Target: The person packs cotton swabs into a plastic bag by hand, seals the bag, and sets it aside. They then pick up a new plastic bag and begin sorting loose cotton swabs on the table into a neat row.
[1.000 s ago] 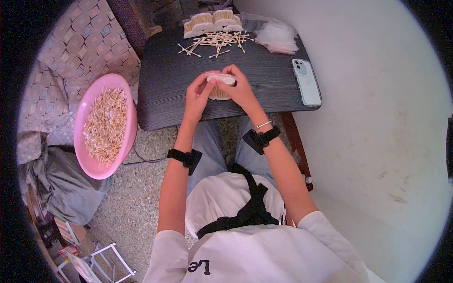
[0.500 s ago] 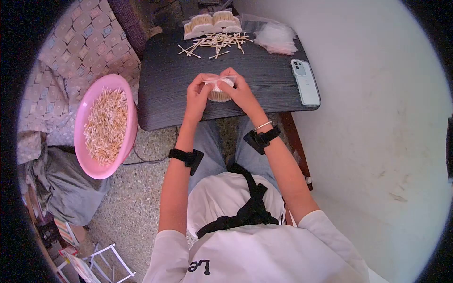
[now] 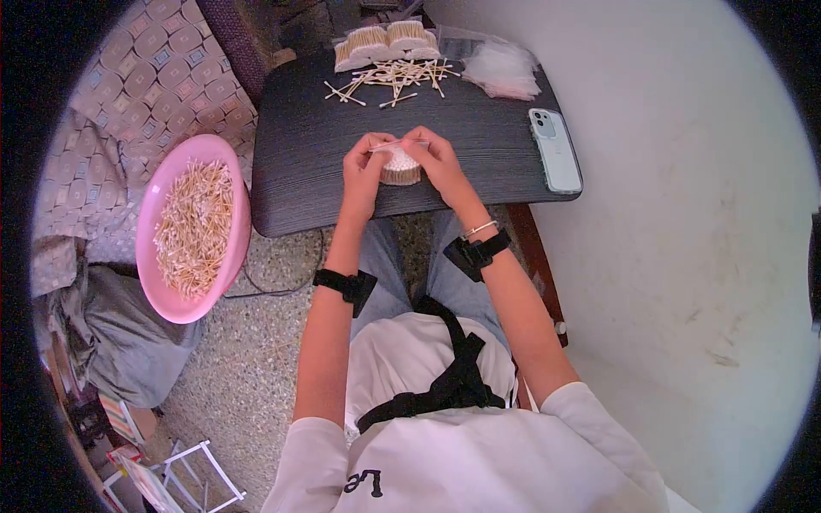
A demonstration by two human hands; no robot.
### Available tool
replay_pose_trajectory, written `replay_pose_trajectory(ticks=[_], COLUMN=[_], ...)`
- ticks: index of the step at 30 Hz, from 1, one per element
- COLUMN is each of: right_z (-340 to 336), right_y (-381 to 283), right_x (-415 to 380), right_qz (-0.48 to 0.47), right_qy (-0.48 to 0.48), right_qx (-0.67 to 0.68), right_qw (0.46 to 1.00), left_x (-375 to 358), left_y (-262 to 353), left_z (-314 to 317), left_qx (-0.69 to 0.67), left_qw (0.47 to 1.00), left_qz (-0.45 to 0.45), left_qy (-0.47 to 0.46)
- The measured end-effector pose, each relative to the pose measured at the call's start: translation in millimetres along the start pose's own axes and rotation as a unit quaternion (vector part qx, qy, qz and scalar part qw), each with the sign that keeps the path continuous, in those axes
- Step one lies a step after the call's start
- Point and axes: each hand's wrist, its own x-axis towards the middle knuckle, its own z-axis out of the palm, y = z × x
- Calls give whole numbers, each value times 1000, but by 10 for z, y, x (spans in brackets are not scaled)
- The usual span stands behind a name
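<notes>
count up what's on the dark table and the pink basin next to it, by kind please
Bagged bundle of cotton swabs held in both hands: 1
Finished swab bundles at the far edge: a stack, number unclear, counted as 1
Loose swab pile: 1
Stack of clear bags: 1
Phone: 1
Pink basin of swabs: 1
Total: 6 kinds of items, loose swabs too many to count.
</notes>
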Motion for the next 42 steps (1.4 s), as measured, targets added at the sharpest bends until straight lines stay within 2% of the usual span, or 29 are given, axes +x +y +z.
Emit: replay_pose_trajectory(ticks=[3, 6, 12, 21, 23, 26, 29, 30, 32, 35, 38, 42], right_z=[9, 10, -13, 19, 31, 5, 46, 22, -31, -13, 24, 29], right_y=[-18, -18, 9, -1, -73, 7, -54, -16, 61, 33, -32, -9], right_x=[-11, -2, 13, -23, -56, -55, -60, -58, -53, -61, -71, -52], right_qz=[-9, -16, -9, 11, 21, -16, -113, -97, -65, 3, -52, -67], right_qy=[1, 3, 2, 5, 13, 41, 35, 38, 44, 89, 44, 41], right_qx=[-33, -42, -47, -19, -18, 8, -78, -76, -72, 23, -57, -53], right_qw=[999, 999, 999, 1000, 1000, 999, 990, 992, 994, 996, 996, 996], left_x=[2, -8, -6, 26, -9, -16, 11, 14, -18, -26, -32, -21], left_y=[-17, 1, 33, -34, -16, -20, -84, -70, -64, -42, -33, -39], left_z=[7, 27, 32, -19, -14, -3, -56, -52, -14, 34, 29, 26], left_qx=[-14, -6, -31, -36, -9, -5, -52, -74, -20, 19, 20, 27], left_qw=[998, 998, 999, 997, 998, 1000, 999, 997, 999, 999, 1000, 999], left_qz=[57, 64, 21, 55, 54, 28, 2, -4, 30, 31, 23, 44], left_qy=[-22, -9, 10, -38, -24, -14, -1, 4, -12, -12, -4, -3])
